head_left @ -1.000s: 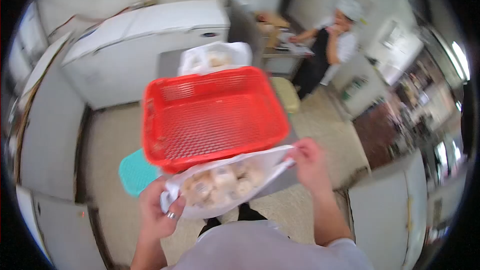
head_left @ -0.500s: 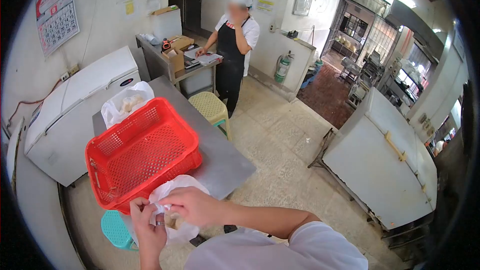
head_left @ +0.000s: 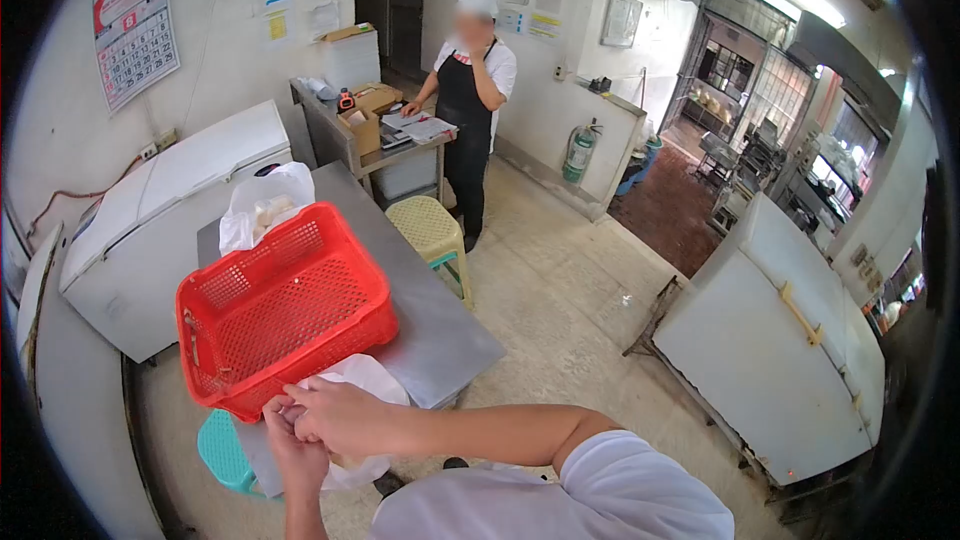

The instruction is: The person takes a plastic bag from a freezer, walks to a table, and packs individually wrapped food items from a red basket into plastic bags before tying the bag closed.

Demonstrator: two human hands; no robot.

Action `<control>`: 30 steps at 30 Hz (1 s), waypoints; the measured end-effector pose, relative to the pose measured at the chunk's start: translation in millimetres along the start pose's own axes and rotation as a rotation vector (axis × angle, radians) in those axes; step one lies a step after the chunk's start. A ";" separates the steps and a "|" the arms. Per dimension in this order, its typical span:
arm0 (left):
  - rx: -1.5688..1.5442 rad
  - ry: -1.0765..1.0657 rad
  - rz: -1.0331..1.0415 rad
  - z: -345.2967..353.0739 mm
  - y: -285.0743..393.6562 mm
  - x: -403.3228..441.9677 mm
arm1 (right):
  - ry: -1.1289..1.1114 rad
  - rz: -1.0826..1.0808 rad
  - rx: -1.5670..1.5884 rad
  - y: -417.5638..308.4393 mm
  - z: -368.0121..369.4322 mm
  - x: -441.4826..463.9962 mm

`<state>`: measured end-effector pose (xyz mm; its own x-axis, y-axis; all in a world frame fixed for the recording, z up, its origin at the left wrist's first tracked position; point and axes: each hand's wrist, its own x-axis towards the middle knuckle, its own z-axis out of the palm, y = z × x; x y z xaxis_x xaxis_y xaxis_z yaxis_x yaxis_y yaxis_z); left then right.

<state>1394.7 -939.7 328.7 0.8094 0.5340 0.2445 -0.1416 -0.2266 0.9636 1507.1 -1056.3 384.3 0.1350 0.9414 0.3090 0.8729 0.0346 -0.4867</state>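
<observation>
My left hand (head_left: 296, 448) and my right hand (head_left: 345, 416) meet just in front of the red plastic crate (head_left: 285, 305). Their fingers are closed together on the gathered top of a white plastic bag (head_left: 372, 376). My right forearm and hand cover much of this bag, and pale contents show faintly below the wrist. The crate, with perforated sides and base, sits on the steel table (head_left: 440, 345). Behind it lies another white plastic bag (head_left: 240, 223) with pale, roundish pieces inside.
A teal stool (head_left: 225, 448) stands at the table's left, a yellow stool (head_left: 430, 225) at its far side. A person (head_left: 465, 115) in an apron stands by a desk (head_left: 375, 162) with papers. White chest freezers (head_left: 190, 230) line the left wall; another white cabinet (head_left: 760, 335) stands right.
My right hand has come closer to my left, and the fingers now bunch together over the bag's top. The view has shifted slightly.
</observation>
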 end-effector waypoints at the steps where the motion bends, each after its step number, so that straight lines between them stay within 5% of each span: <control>1: -0.010 -0.010 0.018 -2.8 -4.5 -3.6 | -0.048 0.002 -0.031 2.8 1.4 5.7; 4: 0.076 -0.007 0.077 -4.7 -21.0 -10.7 | -0.127 0.099 -0.073 -5.1 -7.8 10.7; 9: 0.437 -0.026 0.127 -12.1 -18.3 -3.5 | 0.140 -0.013 -0.027 16.8 1.5 16.9; 13: 0.452 0.008 0.244 -40.3 -30.4 -0.5 | 0.331 0.412 0.146 34.6 30.9 28.2; 16: 0.535 -0.070 0.540 -58.4 -40.8 8.0 | -0.026 0.611 0.307 40.2 29.5 40.1; 22: 0.841 0.040 0.470 -58.3 -36.5 3.4 | -0.353 0.515 0.350 69.0 40.3 50.2; 25: 0.695 0.115 0.320 -46.9 -13.2 1.9 | -0.418 0.470 0.526 73.3 37.5 50.1; 28: 0.738 0.056 0.383 -51.5 -22.3 8.4 | -0.436 0.369 0.668 78.8 39.9 47.7; 30: 0.759 0.057 0.436 -55.6 -24.0 22.7 | -0.335 0.510 0.764 71.3 19.1 51.0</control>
<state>1384.8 -876.9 317.1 0.7390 0.3085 0.5989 0.0017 -0.8898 0.4563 1567.4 -999.4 349.7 0.1691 0.9461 -0.2762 0.1915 -0.3064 -0.9324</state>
